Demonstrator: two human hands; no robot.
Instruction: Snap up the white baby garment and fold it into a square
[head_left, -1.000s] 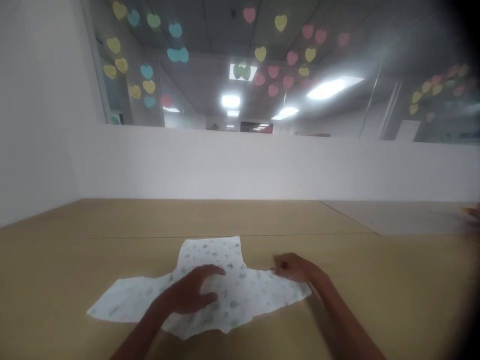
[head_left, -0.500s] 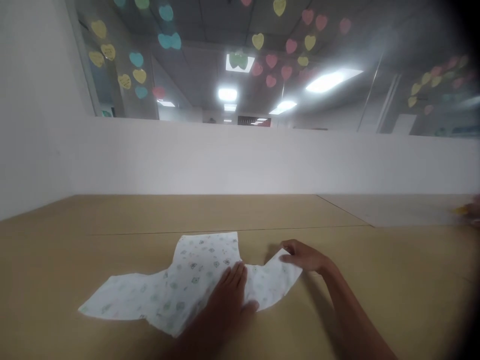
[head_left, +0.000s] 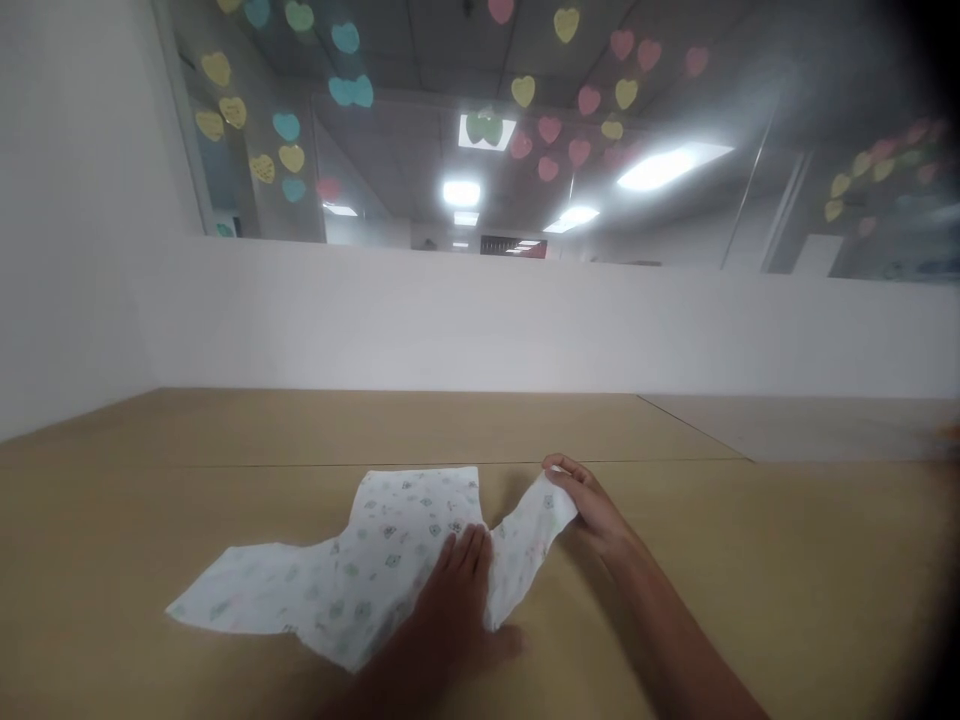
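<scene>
A small white garment (head_left: 405,540) with a faint grey-green print lies spread on the table. It looks like a baby's top, with one sleeve (head_left: 247,590) stretched out flat to the left. My left hand (head_left: 461,590) presses flat on the garment's right side, fingers extended and thumb out to the right on the tabletop. My right hand (head_left: 581,500) pinches the end of the other sleeve (head_left: 532,530) between thumb and fingers, holding it raised off the table at a slant.
The tan table (head_left: 750,580) has a seam across it and a pale grey section (head_left: 810,425) at the back right. Behind stands a low white wall (head_left: 450,320), topped by a glass pane with heart-shaped notes (head_left: 566,25). A blurred bit of something shows at the right edge.
My right hand has lifted the sleeve end higher and brought it leftward, so the sleeve now angles up. My left hand stays pressed in the same spot. The view has shifted slightly.
</scene>
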